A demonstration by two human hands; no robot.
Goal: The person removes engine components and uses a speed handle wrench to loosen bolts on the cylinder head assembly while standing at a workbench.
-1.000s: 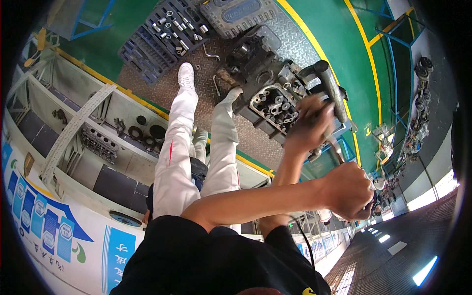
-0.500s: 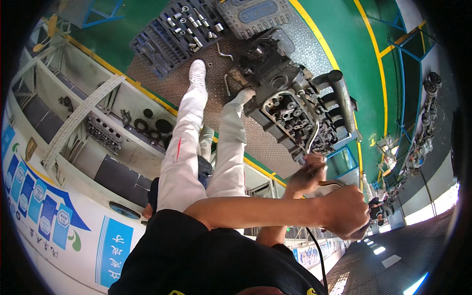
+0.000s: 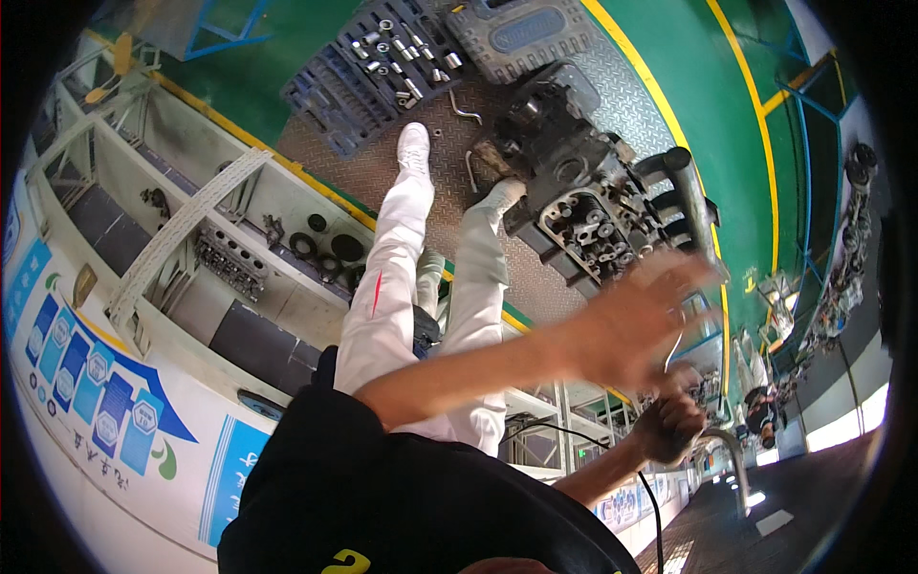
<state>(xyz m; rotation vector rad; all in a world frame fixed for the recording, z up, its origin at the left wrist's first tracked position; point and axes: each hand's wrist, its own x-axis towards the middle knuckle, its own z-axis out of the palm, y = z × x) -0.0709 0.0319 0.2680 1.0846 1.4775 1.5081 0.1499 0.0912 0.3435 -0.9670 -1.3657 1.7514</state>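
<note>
My right hand [image 3: 672, 424] is closed round a crank-shaped metal speed brace [image 3: 736, 464], its bent end sticking out to the right. A shiny stretch of the rod rises from that fist toward my left hand [image 3: 645, 311], which is smeared by motion, so its fingers do not read clearly. Both hands are over the lower right side of the engine [image 3: 564, 167], on the near side. Valve springs show in the opened cylinder head [image 3: 588, 225]; my left hand hides its near end. A thick pipe manifold [image 3: 687, 196] runs along the engine's right side.
An open case of sockets [image 3: 344, 105] and a closed grey case [image 3: 535, 38] lie beyond the engine. Bent metal bars [image 3: 470, 172] rest on the patterned plate floor near my feet. White shelving [image 3: 191, 206] with engine parts stands left. Another person [image 3: 762, 411] is far right.
The brace has come off the cylinder head and swung down to the right with my right hand. My left hand has gone from the brace's end up toward the engine.
</note>
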